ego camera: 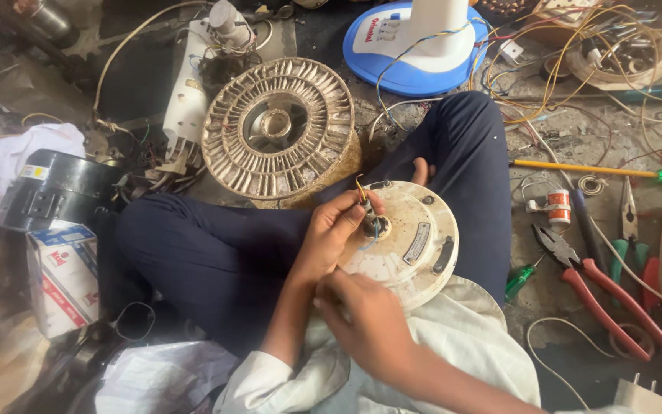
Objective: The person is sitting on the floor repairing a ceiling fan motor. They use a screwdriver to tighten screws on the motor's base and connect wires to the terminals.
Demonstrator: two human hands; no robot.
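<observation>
The round cream motor housing (408, 245) rests on my lap, leaning against my right knee; it looks heavy and rigid, best gripped by its rim. My left hand (331, 234) pinches the thin wires (363, 201) at its hub, which are soft and easily snapped. My right hand (365, 322) curls at the near edge, though I cannot tell whether it holds anything.

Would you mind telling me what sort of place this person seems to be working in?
Probably an informal fan or small-appliance repair workshop, with work done sitting on the floor. A round cream motor housing rests on the person's lap, red-handled pliers and screwdrivers lie beside them, and loose coloured wires tangle around a blue fan base.
</observation>
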